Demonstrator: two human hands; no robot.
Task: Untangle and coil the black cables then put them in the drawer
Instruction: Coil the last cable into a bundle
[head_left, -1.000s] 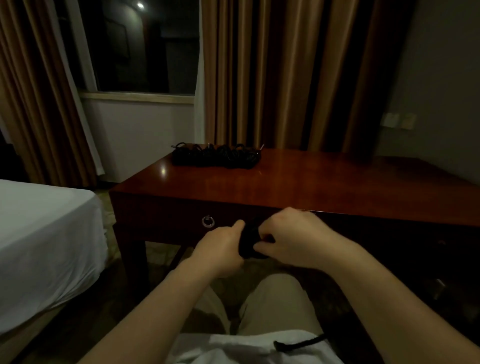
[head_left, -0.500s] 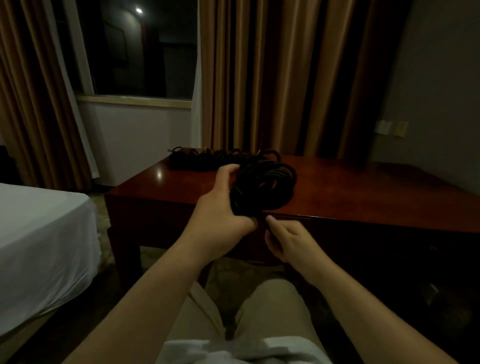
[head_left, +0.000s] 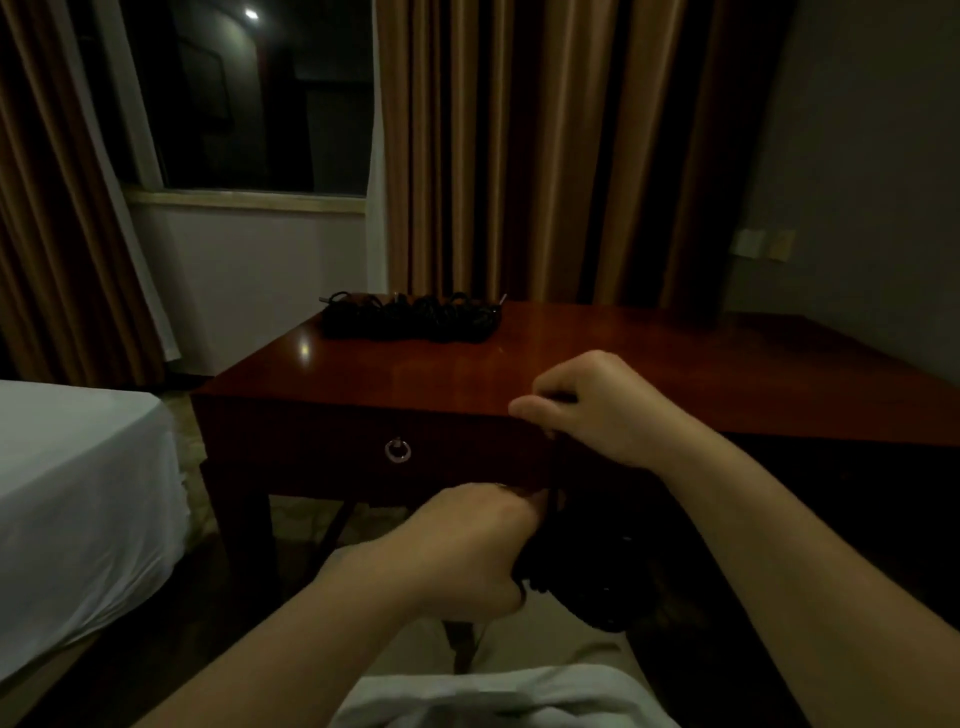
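The left hand (head_left: 467, 551) sits low in front of the desk, its fingers curled tight around a bundle of black cable (head_left: 587, 577) that hangs just above the person's lap. From that bundle a single strand (head_left: 557, 467) runs straight up to the right hand (head_left: 597, 410), which is raised to the level of the desk's front edge and pinches the strand between thumb and bent fingers. The strand looks taut between the two hands, though the dim light makes it hard to be sure. The coiled part is dark against a dark background, so its loops cannot be counted. At the far left corner of the wooden desk (head_left: 649, 364) lies a pile of black cables (head_left: 410, 322), well apart from both hands, with a few metal plug tips showing at its ends. The drawer (head_left: 363, 452) in the desk front is closed; its ring pull (head_left: 398, 450) hangs to the left of the hands. A bed (head_left: 78, 493) with a white sheet stands to the left of the desk, and brown curtains (head_left: 545, 156) hang behind it beside a dark window (head_left: 270, 93).
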